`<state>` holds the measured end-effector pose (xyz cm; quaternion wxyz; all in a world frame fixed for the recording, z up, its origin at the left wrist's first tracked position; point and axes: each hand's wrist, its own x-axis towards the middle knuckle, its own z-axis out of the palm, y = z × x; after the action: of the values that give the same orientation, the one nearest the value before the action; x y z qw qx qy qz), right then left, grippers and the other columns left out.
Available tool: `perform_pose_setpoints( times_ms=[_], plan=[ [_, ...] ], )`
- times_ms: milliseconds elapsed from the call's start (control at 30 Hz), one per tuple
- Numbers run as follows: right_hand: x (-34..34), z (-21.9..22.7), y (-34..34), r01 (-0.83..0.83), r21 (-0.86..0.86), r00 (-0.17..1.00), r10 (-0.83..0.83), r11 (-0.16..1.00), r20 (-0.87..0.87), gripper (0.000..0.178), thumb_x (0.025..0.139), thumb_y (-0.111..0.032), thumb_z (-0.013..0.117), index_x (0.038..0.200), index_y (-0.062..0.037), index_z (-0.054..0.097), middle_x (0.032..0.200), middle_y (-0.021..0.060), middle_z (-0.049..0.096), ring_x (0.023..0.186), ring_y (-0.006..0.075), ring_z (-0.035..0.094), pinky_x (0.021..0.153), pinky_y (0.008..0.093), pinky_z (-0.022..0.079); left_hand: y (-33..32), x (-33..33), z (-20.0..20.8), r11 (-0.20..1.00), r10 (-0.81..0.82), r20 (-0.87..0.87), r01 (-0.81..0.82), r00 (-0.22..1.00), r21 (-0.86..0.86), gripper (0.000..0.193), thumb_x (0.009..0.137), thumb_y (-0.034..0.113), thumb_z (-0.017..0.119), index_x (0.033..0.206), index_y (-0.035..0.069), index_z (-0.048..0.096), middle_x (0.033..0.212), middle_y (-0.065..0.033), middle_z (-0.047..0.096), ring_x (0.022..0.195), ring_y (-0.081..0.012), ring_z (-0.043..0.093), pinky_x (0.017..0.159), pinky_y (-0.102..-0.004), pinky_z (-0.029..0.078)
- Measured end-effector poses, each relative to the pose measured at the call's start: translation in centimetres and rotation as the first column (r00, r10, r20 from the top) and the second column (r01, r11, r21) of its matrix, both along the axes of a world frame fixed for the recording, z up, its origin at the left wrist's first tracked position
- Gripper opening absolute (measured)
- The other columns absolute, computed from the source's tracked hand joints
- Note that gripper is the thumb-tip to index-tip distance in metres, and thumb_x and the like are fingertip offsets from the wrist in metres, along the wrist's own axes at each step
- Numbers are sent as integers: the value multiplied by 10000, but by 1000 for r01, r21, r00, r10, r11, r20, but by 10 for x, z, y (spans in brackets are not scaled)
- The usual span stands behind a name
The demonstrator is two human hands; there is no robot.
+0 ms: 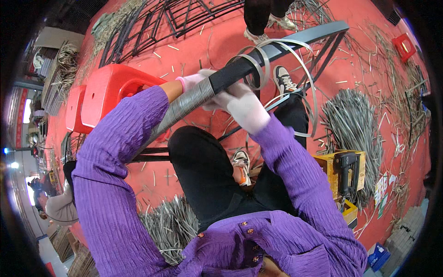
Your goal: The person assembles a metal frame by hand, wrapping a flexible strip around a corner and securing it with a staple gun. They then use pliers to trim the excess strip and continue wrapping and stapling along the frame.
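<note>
Person's top (290, 237): purple, crinkled, long-sleeved | buttons (250, 230): small, amber-toned | trousers (203, 168): plain black | gloves (249, 113): whitish, pink edging at left wrist | shoes (285, 82): black-and-cream, laced

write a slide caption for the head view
Gloved left hand and right hand at a black frame bar partly wound in grey strip, above a red floor.

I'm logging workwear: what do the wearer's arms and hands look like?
Long, crinkled purple sleeves cover most of both arms. The left hand and right hand wear pale, whitish-pink gloves; the left one has a pink cuff edge.
</note>
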<state>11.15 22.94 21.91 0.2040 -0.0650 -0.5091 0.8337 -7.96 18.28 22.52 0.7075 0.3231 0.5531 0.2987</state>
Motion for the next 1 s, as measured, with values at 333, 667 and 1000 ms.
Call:
perform_pose_setpoints(
  times_ms=[333, 667, 1000],
  plan=[
    [129, -56, -36, 430, 273, 878, -469, 860, 96, 195, 961, -89, 580, 1108, 23, 643, 1041, 108, 668, 929, 172, 652, 853, 290, 520, -55, 83, 89, 808, 454, -795, 189, 402, 558, 479, 833, 328, 699, 1162, -17, 649, 853, -150, 688, 764, -183, 666, 703, -305, 515],
    [69, -160, -71, -483, 806, 651, -476, 343, 592, 349, 915, -123, 470, 1239, -26, 557, 1232, 181, 594, 1115, 368, 585, 937, 429, 486, -50, 67, 85, 838, 377, -840, 243, 390, 488, 453, 814, 342, 703, 1106, -3, 678, 823, -173, 667, 753, -220, 650, 729, -334, 501],
    [60, -5, -76, 212, 781, 865, -485, 587, 130, 404, 920, -232, 619, 1253, -14, 555, 1183, 207, 604, 1057, 316, 618, 883, 371, 497, -120, 92, 101, 917, 249, -791, 126, 559, 378, 443, 834, 233, 709, 1192, -14, 626, 919, -105, 680, 839, -123, 618, 783, -301, 501]
  ],
)
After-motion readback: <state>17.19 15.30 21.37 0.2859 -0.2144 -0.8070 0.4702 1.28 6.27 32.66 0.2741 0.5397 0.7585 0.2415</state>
